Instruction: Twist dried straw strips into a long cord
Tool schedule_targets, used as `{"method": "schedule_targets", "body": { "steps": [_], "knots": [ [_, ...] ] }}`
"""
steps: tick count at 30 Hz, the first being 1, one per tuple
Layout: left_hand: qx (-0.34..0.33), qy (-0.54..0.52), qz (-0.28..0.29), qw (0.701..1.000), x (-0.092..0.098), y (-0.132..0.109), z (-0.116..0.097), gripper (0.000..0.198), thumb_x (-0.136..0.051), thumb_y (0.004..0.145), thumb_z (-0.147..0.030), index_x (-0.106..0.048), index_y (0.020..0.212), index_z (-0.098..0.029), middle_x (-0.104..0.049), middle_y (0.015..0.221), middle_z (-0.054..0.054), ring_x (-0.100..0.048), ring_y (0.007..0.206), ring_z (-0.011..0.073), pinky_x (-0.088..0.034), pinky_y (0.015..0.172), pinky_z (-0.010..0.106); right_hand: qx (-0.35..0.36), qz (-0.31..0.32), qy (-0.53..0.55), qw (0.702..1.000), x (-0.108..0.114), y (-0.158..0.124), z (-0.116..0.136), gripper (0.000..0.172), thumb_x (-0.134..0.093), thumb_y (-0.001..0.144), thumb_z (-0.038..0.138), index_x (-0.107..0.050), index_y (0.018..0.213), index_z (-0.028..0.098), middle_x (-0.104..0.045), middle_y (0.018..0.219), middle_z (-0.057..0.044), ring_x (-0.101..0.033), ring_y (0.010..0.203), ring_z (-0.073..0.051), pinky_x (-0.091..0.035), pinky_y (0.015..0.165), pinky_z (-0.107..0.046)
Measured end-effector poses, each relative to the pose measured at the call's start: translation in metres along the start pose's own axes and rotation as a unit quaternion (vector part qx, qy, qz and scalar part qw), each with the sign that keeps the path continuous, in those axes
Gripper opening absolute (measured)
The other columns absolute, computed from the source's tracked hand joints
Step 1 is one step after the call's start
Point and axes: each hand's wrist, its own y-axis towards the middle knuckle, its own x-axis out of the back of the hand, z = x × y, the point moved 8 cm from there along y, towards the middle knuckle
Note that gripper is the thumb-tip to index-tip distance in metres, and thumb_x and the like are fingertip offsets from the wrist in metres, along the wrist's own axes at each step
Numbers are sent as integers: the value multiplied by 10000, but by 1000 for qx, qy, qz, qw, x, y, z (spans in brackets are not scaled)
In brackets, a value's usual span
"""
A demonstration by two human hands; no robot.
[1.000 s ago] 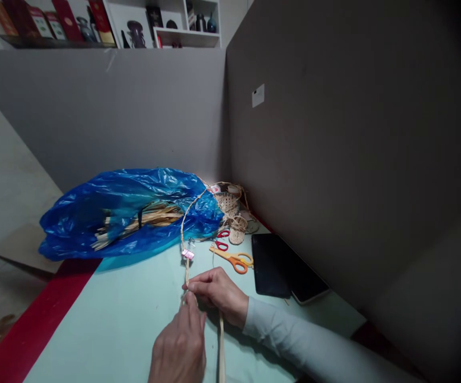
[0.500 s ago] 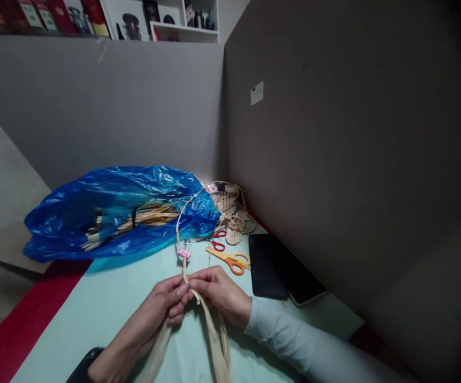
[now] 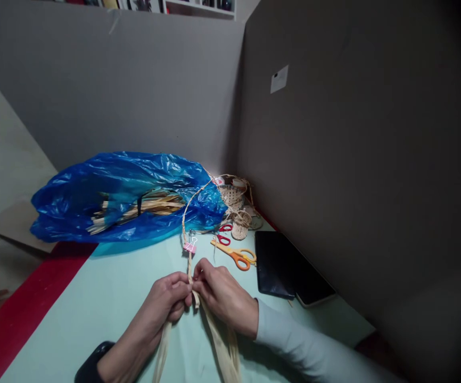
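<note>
A thin braid of pale plant fibre (image 3: 190,261) runs down from a pink binder clip (image 3: 189,248) to my fingertips. My left hand (image 3: 171,298) pinches the braid's lower end from the left, and a loose strand (image 3: 162,346) trails below it. From the right, my right hand (image 3: 224,298) pinches at the same spot with thumb and forefinger. Wide flat strands (image 3: 219,348) hang beneath it toward the table's near edge. A short strand end sticks out just under the fingertips. Above the clip, the finished cord (image 3: 183,215) curves up and over the blue bag.
Behind lies a blue plastic bag (image 3: 71,186) with a tied bundle of dry strips (image 3: 158,204). Orange scissors (image 3: 239,257), red-handled scissors (image 3: 224,239), a small woven slipper (image 3: 240,226) and a woven basket (image 3: 231,197) sit right of it. Dark tablets (image 3: 274,266) lie by the grey partition.
My view has tilted down and shifted left. My right hand's fingers are more bent and lifted at the braid. The clip has turned, its wire handles now showing in front.
</note>
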Motion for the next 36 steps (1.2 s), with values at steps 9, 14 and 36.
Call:
{"method": "schedule_targets", "body": {
  "steps": [9,14,36],
  "knots": [
    [-111,111,-122,980,5,-10,-16,151,-690,626,-286,-589,603,-176,-570,492,-29,-423,426,96,-242,414,204,46,32,-316,947,-9,-9,29,74,-511,882,102,-565,870,151,-639,844,-84,-604,767,-224,-316,594,-309],
    [-97,88,-117,984,4,-8,-9,201,-693,611,-335,-568,615,-177,-459,422,-80,-346,378,71,-202,404,202,43,36,-371,927,-22,-18,35,130,-521,861,30,-543,896,153,-634,851,-73,-603,752,-222,-365,593,-316],
    [-63,-27,5,998,3,-9,-12,374,-748,720,-361,-543,935,-134,-652,631,12,-271,388,-8,-142,397,151,-96,178,304,931,-15,11,-5,329,-561,866,451,-612,869,126,-614,781,-37,-559,607,-131,-438,600,-256]
  ]
}}
